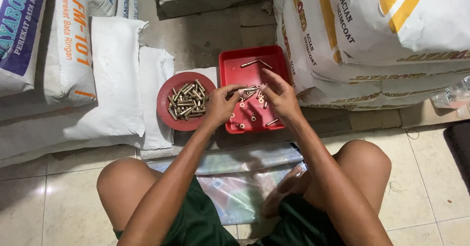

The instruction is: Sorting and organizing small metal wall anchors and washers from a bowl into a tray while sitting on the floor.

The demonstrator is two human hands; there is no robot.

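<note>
Left hand [220,104] pinched on brass-coloured metal sleeve [247,89], held level above red square tray [230,62]. Right hand [279,96] at sleeve's other end, fingers together near it; grip not clear. Loose small nuts [253,117] and few more sleeves scattered in tray. Round red plate [169,117] just left of tray, heaped with brass sleeves [188,101]. White sacks [73,55] stacked both sides. Tiled floor [431,177] below.
</note>
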